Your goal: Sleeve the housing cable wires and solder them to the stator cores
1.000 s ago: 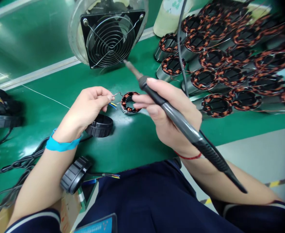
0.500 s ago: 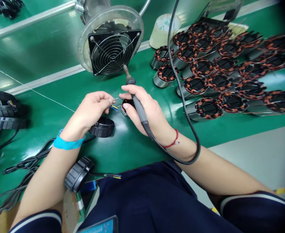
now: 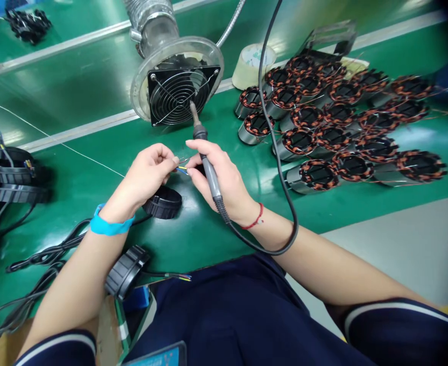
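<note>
My left hand (image 3: pixel 147 175) is closed in a pinch on thin coloured wire ends (image 3: pixel 181 168) over the green bench. My right hand (image 3: pixel 224 180) is wrapped round a black soldering iron (image 3: pixel 204 157), whose tip points up and away toward the fan. The right fingertips touch the same wire ends. A small stator lies under my right hand, almost wholly hidden. A black round cap (image 3: pixel 162 202) sits just below my left hand, with its cable running off to the left.
A fume extractor fan (image 3: pixel 178 94) on a hose stands behind the hands. Several copper-wound stators (image 3: pixel 334 127) lie in rows at the right. A tape roll (image 3: pixel 252 63) is behind them. Black caps with cables (image 3: pixel 12 178) pile up at the left; another cap (image 3: pixel 126 272) hangs at the bench edge.
My right hand swung the soldering iron upright and moved left over the small stator, covering it, until its fingers met the wires pinched in my left hand. The view shifted slightly back.
</note>
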The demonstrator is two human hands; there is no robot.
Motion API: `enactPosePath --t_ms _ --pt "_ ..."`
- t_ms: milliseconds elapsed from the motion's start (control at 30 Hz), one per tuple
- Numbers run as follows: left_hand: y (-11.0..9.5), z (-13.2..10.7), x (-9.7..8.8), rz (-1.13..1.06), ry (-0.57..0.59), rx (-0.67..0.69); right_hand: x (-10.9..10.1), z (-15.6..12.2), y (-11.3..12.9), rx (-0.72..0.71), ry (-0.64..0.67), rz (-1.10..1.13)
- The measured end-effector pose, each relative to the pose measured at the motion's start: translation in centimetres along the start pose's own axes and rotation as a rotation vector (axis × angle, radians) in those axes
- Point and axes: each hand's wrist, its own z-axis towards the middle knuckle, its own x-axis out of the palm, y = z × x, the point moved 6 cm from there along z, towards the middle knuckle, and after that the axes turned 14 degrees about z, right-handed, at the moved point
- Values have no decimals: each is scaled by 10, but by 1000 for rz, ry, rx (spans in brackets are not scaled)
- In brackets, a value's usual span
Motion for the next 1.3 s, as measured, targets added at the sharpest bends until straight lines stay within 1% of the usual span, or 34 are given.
enactPosePath --t_ms 133,233,333,433,500,600,667,800,933,1000,1133,1200,1300 --pt "-7 -3 -1 74 -3 88 -3 1 -9 69 -46 158" --pt "-12 -5 -1 142 -13 160 -4 2 -13 94 -58 251" --pt "-13 -6 -1 195 -15 183 -5 2 -13 103 -52 258" --pt "-15 -7 -3 254 -4 210 -6 3 -10 76 -48 232" --pt "-15 -7 -3 310 24 234 -6 4 -9 64 -43 234" --pt "-15 -8 -1 393 57 264 -4 5 -10 88 -32 270" --pt "-13 -7 -2 422 29 270 -4 4 -12 102 -17 286" --pt "-7 -6 -4 424 -44 238 -10 2 -12 100 3 231" --pt "-3 -8 -5 421 -74 167 -10 2 -13 96 62 85" --pt "-4 -9 -5 427 -90 136 -8 5 -14 82 65 11" --pt "-6 -10 -3 428 -116 73 -10 10 -14 55 10 -76" --pt "-6 -11 -3 427 -116 53 -17 7 -8 53 -25 -56" --pt "-5 -11 -1 414 -111 42 -31 -5 8 36 -75 16"
